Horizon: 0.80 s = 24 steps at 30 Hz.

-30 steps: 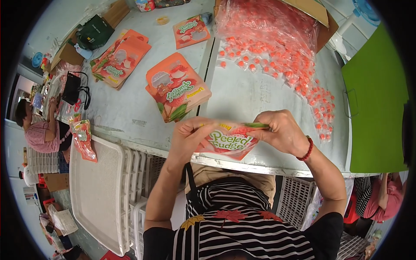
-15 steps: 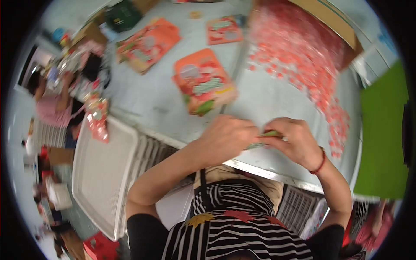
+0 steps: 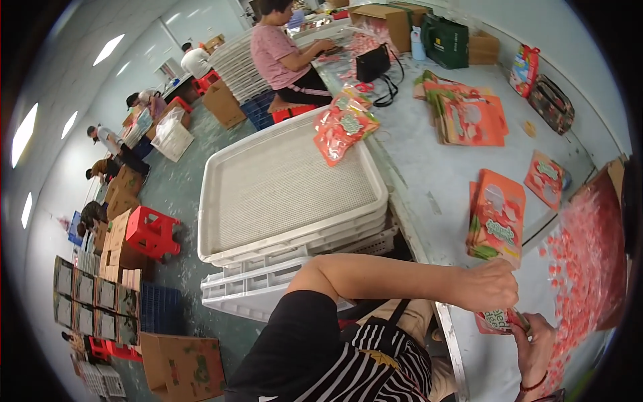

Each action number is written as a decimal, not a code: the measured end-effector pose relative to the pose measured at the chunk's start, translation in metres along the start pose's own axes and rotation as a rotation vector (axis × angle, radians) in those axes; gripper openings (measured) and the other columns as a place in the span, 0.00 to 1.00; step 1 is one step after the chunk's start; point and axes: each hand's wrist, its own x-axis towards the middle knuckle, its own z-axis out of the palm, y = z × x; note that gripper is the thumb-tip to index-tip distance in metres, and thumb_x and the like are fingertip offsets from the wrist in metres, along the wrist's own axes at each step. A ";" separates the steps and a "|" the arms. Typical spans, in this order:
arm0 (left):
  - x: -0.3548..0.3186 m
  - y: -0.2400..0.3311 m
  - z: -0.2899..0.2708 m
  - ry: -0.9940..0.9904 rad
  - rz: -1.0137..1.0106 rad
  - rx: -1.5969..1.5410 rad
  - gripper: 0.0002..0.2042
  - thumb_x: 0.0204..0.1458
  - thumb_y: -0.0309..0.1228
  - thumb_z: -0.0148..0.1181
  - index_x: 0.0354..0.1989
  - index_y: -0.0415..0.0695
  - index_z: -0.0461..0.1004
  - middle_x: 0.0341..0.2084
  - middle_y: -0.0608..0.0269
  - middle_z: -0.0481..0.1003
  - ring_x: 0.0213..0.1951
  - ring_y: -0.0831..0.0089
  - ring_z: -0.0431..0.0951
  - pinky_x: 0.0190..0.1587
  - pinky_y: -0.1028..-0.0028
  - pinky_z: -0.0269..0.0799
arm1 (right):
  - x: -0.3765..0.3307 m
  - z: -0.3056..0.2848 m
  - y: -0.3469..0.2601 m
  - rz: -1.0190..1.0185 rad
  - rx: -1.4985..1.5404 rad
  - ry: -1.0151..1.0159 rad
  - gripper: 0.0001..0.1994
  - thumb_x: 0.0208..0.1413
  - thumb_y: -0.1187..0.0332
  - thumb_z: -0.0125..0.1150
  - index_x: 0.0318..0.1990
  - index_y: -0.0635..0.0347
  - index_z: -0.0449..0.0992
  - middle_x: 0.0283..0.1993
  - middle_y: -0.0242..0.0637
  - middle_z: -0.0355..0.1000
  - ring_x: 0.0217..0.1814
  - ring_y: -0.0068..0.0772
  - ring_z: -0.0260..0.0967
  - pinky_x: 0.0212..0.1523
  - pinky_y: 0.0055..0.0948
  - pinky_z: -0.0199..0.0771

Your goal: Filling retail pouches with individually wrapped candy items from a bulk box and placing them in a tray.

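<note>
A long pale grey table (image 3: 429, 181) runs along the right of a big workroom, and near its close edge both hands hold one small orange-red pouch (image 3: 499, 320) — the left hand (image 3: 489, 287) closes its grip over the top edge, the right hand (image 3: 536, 342) pinches the lower corner from below. Just beyond the left hand lies a stack of orange pouches (image 3: 497, 222), and to the right a clear bag of pink wrapped sweets (image 3: 583, 261) spreads over the table. Beside the table stands a pile of white plastic trays (image 3: 288, 194) with more filled pouches (image 3: 343, 127) on its far corner. Further off, seated people work among cardboard boxes (image 3: 181, 365) and a red stool (image 3: 153, 232) on the grey-green floor (image 3: 181, 194).
</note>
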 end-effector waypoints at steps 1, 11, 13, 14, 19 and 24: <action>-0.005 -0.003 -0.003 0.028 0.026 0.019 0.09 0.33 0.31 0.62 0.16 0.39 0.72 0.15 0.56 0.71 0.23 0.56 0.74 0.26 0.61 0.66 | 0.003 0.002 -0.004 -0.022 0.004 -0.003 0.08 0.42 0.81 0.63 0.33 0.68 0.73 0.27 0.47 0.70 0.27 0.48 0.69 0.28 0.37 0.67; -0.080 -0.026 -0.028 0.290 -0.567 -0.964 0.12 0.46 0.33 0.67 0.35 0.39 0.77 0.25 0.62 0.77 0.31 0.79 0.77 0.35 0.75 0.72 | 0.041 -0.021 -0.034 0.093 -0.093 -0.217 0.13 0.55 0.58 0.62 0.35 0.59 0.75 0.25 0.46 0.70 0.25 0.38 0.67 0.29 0.38 0.66; -0.090 -0.019 -0.026 0.387 -0.574 -0.998 0.09 0.47 0.29 0.64 0.35 0.39 0.78 0.24 0.62 0.77 0.23 0.79 0.76 0.26 0.78 0.71 | 0.059 -0.013 -0.026 0.065 -0.107 -0.288 0.11 0.56 0.62 0.62 0.35 0.61 0.75 0.26 0.41 0.72 0.27 0.30 0.69 0.27 0.33 0.69; -0.094 -0.015 -0.032 0.457 -0.558 -1.053 0.08 0.48 0.26 0.61 0.36 0.38 0.78 0.22 0.62 0.76 0.16 0.79 0.74 0.17 0.81 0.69 | 0.065 -0.003 -0.003 0.050 -0.033 -0.333 0.10 0.56 0.64 0.62 0.37 0.62 0.76 0.28 0.38 0.73 0.30 0.27 0.70 0.28 0.29 0.70; -0.123 0.002 -0.059 0.402 -0.727 -0.907 0.12 0.43 0.29 0.68 0.36 0.40 0.78 0.29 0.59 0.79 0.30 0.76 0.78 0.32 0.74 0.72 | 0.095 0.049 -0.001 -0.101 0.302 -0.523 0.13 0.60 0.71 0.55 0.51 0.63 0.74 0.48 0.39 0.73 0.43 0.26 0.73 0.35 0.23 0.76; -0.137 0.006 -0.063 0.508 -0.606 -0.767 0.17 0.35 0.29 0.72 0.36 0.41 0.79 0.24 0.58 0.79 0.25 0.72 0.79 0.27 0.72 0.73 | 0.119 0.055 -0.057 -0.926 -0.175 -0.162 0.15 0.63 0.68 0.52 0.53 0.64 0.73 0.58 0.45 0.67 0.54 0.30 0.68 0.41 0.23 0.76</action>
